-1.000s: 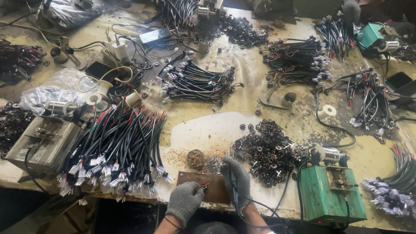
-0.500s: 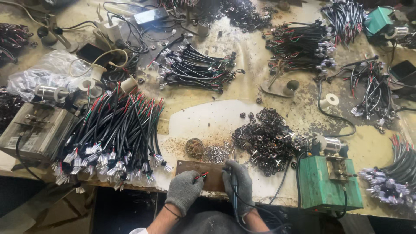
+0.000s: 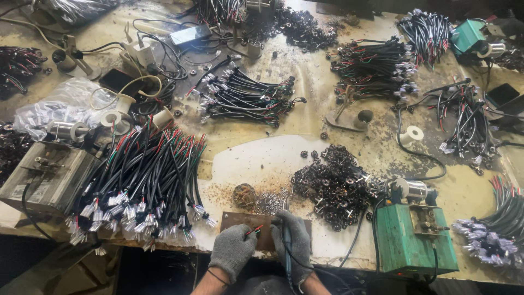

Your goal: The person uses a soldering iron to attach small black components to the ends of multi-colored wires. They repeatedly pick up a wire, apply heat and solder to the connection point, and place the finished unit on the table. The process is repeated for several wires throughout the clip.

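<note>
Both my hands wear grey knit gloves at the table's near edge. My left hand (image 3: pixel 233 250) pinches thin red and green wire ends (image 3: pixel 254 231) over a small brown board (image 3: pixel 240 220). My right hand (image 3: pixel 292 240) grips a dark pen-like soldering iron (image 3: pixel 286 248) whose tip meets those wire ends; its cord runs back toward me. Just beyond the board lie a brown rosin lump (image 3: pixel 245 195) and a small heap of shiny metal bits (image 3: pixel 271 201). A pile of small dark round parts (image 3: pixel 333 183) sits to the right of them.
A big bundle of black cables with red and green wires (image 3: pixel 142 180) lies at left beside a grey metal box (image 3: pixel 46 177). A green machine (image 3: pixel 412 240) stands at right. More cable bundles (image 3: pixel 245 98), solder spools (image 3: pixel 115 117) and a plastic bag (image 3: pixel 54 109) cover the table's far half.
The view has drifted slightly over the table. Both hands stay at the brown board, with the wire ends and iron tip kept together.
</note>
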`<action>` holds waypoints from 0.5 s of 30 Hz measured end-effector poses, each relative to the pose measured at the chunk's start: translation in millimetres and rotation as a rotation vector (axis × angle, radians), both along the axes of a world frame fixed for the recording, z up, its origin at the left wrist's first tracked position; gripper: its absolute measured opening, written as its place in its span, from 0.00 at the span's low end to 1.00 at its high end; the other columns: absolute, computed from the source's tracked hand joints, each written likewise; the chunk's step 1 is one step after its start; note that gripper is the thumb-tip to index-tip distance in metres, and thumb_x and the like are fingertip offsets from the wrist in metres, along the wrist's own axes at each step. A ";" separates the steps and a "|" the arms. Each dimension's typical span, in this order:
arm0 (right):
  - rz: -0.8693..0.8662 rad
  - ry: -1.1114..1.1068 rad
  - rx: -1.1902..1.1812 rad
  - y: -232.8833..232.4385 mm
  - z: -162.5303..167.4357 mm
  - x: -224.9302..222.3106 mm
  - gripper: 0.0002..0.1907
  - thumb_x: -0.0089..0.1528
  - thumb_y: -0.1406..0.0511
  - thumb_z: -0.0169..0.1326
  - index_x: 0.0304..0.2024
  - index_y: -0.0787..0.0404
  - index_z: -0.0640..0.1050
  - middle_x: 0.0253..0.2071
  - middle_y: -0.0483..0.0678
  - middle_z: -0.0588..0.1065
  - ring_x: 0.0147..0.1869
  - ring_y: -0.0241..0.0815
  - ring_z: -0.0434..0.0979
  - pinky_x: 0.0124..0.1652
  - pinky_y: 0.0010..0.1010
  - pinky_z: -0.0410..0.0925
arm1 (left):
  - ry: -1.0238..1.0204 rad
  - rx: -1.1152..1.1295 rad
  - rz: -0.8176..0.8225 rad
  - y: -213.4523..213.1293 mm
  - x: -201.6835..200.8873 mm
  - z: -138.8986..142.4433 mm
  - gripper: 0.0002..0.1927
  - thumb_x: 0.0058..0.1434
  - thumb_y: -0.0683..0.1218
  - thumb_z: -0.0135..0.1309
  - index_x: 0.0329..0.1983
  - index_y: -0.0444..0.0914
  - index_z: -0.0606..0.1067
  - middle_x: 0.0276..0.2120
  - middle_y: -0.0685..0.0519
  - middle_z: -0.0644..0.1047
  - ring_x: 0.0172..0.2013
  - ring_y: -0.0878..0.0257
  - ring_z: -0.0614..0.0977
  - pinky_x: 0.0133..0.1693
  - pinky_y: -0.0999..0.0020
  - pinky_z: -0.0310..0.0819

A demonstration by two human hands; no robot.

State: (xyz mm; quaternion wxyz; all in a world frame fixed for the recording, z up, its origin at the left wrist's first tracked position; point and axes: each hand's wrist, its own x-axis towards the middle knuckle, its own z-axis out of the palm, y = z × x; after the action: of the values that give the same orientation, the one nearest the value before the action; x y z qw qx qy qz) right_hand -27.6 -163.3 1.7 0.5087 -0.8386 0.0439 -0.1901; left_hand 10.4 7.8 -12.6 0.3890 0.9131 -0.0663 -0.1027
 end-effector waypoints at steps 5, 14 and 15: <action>0.015 0.152 0.182 0.5 -0.9 -1.9 0.20 0.60 0.72 0.58 0.54 0.61 0.74 0.47 0.51 0.82 0.52 0.42 0.85 0.49 0.31 0.78 | 0.063 0.009 0.010 -0.2 3.4 3.2 0.13 0.58 0.53 0.55 0.29 0.40 0.81 0.27 0.46 0.81 0.32 0.49 0.84 0.38 0.54 0.76; 0.099 0.140 0.200 11.9 8.9 -7.4 0.17 0.55 0.71 0.64 0.47 0.61 0.79 0.48 0.50 0.79 0.50 0.43 0.85 0.47 0.32 0.79 | 0.154 -0.048 0.013 -3.7 -2.6 9.0 0.15 0.55 0.56 0.58 0.31 0.40 0.83 0.28 0.46 0.83 0.34 0.50 0.85 0.38 0.55 0.78; 0.116 0.135 0.226 12.4 9.6 -7.9 0.18 0.53 0.72 0.65 0.46 0.61 0.79 0.47 0.50 0.79 0.49 0.42 0.85 0.46 0.32 0.79 | 0.154 -0.067 0.003 -3.9 -4.5 10.1 0.15 0.55 0.56 0.59 0.32 0.40 0.83 0.29 0.46 0.83 0.35 0.50 0.85 0.39 0.55 0.78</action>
State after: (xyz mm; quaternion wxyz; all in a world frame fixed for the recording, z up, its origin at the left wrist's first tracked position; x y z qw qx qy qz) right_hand -35.5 -150.9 11.3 0.6058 -0.7880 0.0509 -0.0973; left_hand 5.8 3.9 -2.5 0.4235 0.8891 -0.0382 -0.1697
